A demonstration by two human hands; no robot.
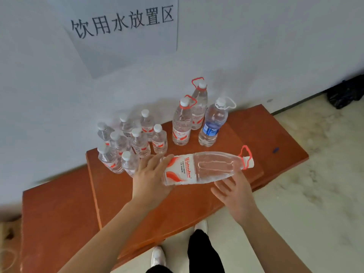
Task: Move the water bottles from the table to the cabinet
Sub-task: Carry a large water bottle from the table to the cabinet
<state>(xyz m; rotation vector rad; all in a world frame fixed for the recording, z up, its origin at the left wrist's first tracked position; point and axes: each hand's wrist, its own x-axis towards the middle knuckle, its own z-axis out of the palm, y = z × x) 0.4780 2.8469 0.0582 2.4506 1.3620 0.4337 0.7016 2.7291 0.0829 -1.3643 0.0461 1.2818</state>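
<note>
A large clear water bottle (204,167) with a red-and-white label and a red carry loop lies sideways above the orange-brown cabinet top (256,131), cap to the right. My left hand (150,177) supports its base end with fingers spread against it. My right hand (232,191) is under the bottle's middle, palm up, fingers relaxed. Three tall bottles (182,123) stand at the back, one with a blue label (211,125). Several small bottles (134,142) cluster at the left.
A white wall with a paper sign (126,26) rises behind the cabinet. A second orange-brown surface (55,209) adjoins at the left. Pale floor lies at the right, with a dark bag (346,93) in the far corner. My shoes (201,226) show below.
</note>
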